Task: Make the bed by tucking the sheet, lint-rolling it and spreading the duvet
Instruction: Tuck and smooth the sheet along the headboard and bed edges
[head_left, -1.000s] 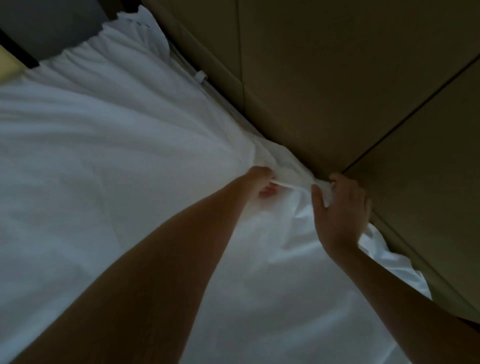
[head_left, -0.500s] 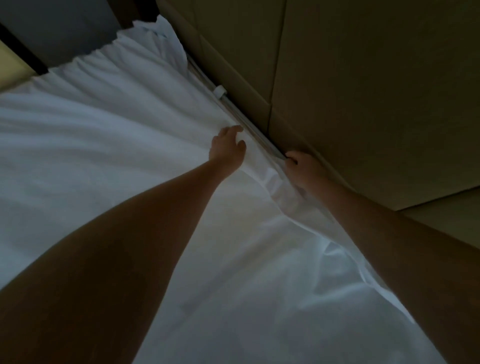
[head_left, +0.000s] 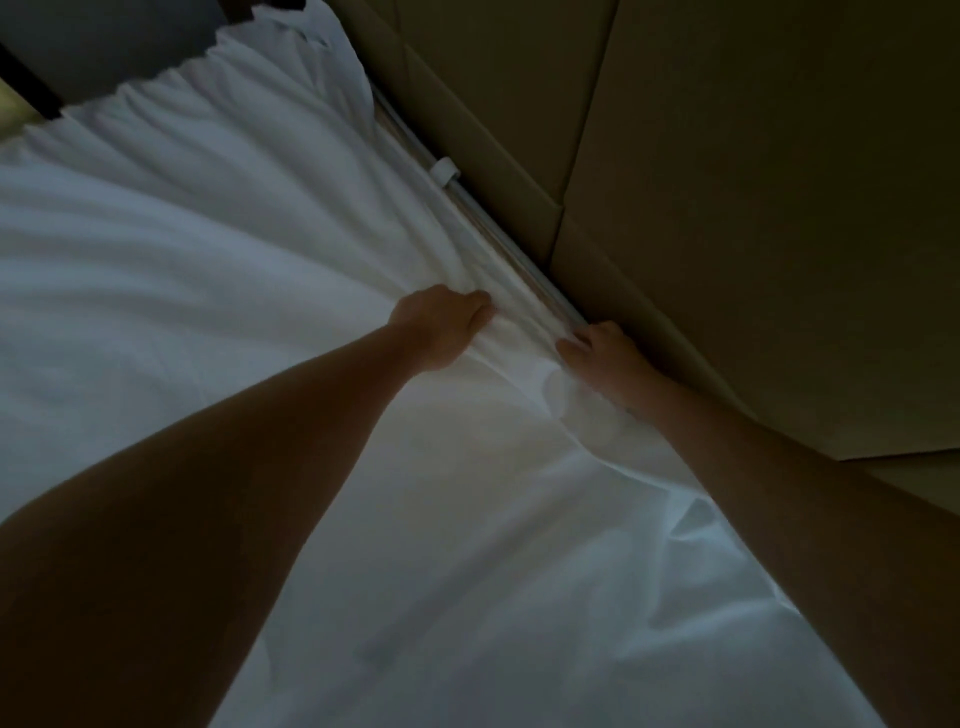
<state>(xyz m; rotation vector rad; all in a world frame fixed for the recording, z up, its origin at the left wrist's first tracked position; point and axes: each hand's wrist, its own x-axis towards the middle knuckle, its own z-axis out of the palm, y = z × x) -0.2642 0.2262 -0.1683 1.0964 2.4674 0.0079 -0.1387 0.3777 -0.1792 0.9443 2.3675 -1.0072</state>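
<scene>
A white sheet (head_left: 208, 270) covers the bed and fills most of the head view, with creases running toward my hands. My left hand (head_left: 441, 325) lies on the sheet a little in from the bed's far edge, its fingers curled into bunched fabric. My right hand (head_left: 602, 356) is at the very edge, where the bed meets the wall. A fold of the sheet runs between its thumb and fingers, and the fingertips dip out of sight into the gap. No lint roller or duvet is in sight.
Beige padded wall panels (head_left: 727, 208) run close along the bed's right side. A thin pale rail with a white clip (head_left: 443, 171) lies in the gap. A dark surface (head_left: 104, 47) stands beyond the bed's far end at top left.
My left hand, flat on the sheet half a second ago, has curled and gathered fabric. My right hand has stayed at the wall-side edge, after both moved farther along the bed.
</scene>
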